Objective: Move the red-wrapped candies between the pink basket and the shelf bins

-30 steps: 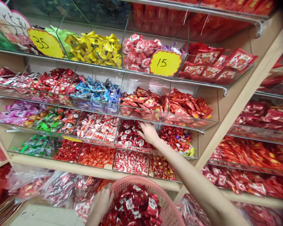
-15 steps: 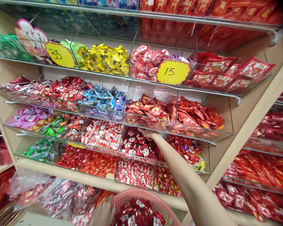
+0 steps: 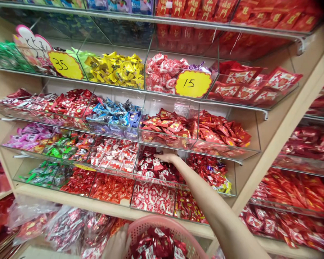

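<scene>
My right hand reaches deep into a clear shelf bin of dark red wrapped candies, fingers curled down onto the pile; the bin above hides part of the hand. My left hand grips the rim of a pink plastic basket at the bottom edge. The basket holds several of the same dark red candies.
Tiered clear bins hold candies: yellow ones, blue ones, red-and-white ones, green ones. Yellow price tags read 35 and 15. Bagged candies lie below the shelf. A wooden post divides off more red packets.
My right hand has pushed further back into the dark red candy bin and its fingers have curled. The view shifted up, so less of the basket and left hand shows.
</scene>
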### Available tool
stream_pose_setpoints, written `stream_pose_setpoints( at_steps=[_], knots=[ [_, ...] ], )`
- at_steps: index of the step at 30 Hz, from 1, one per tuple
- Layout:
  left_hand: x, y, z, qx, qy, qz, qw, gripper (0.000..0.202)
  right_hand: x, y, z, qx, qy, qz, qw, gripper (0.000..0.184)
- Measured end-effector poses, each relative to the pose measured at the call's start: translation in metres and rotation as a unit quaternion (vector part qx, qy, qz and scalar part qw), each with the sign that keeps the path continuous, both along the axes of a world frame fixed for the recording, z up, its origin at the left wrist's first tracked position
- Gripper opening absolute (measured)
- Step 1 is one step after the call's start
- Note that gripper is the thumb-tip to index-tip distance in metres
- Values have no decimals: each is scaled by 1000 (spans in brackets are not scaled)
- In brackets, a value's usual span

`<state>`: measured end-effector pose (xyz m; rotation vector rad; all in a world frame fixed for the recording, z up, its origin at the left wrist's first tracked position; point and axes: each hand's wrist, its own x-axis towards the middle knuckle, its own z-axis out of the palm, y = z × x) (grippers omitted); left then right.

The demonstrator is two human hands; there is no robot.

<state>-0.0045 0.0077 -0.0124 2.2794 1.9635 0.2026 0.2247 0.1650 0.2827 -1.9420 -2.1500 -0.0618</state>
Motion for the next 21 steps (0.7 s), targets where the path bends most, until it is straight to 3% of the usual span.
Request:
stream_pose_setpoints(
  at_steps=[3,14,21],
  knots=[
    [0,0,1,2,-2,1,1000,47,0,-8,-1,-31,-24,9,999,74],
    [5,-5,22,-32,-6,0,999,49,-3,-42,-20,38,-40,40,998,66],
    [6,-5,22,-24,3,13,1000,49,-6,-60,-26,61,-80,75,992,70]
  ],
)
